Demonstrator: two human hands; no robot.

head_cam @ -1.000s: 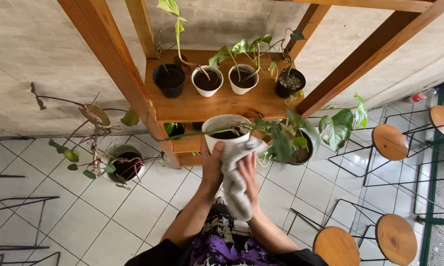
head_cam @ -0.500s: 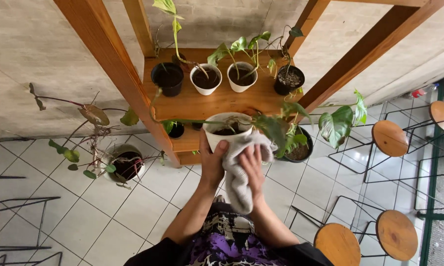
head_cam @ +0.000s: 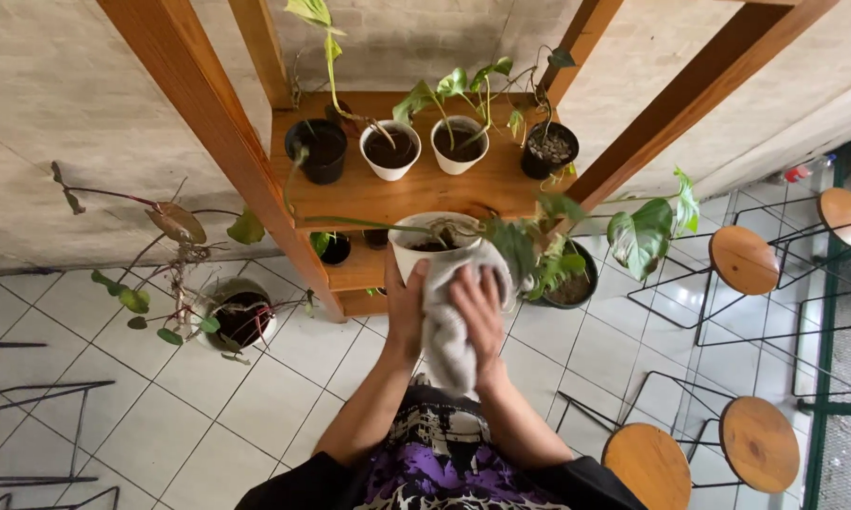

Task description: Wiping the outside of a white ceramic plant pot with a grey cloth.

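I hold a white plant pot in front of me, above the tiled floor. My left hand grips its left side. My right hand presses a grey cloth against the pot's front wall, and the cloth hangs down between my forearms. A long thin stem and large green leaves spread from the pot to the right.
A wooden shelf behind carries two black pots and two white pots with plants. Slanted wooden beams frame it. A potted plant stands on the floor at left; round wooden stools stand at right.
My right hand with the cloth has shifted slightly over the pot's front. The pot's leaves have swung a little to the right. My left hand keeps its grip.
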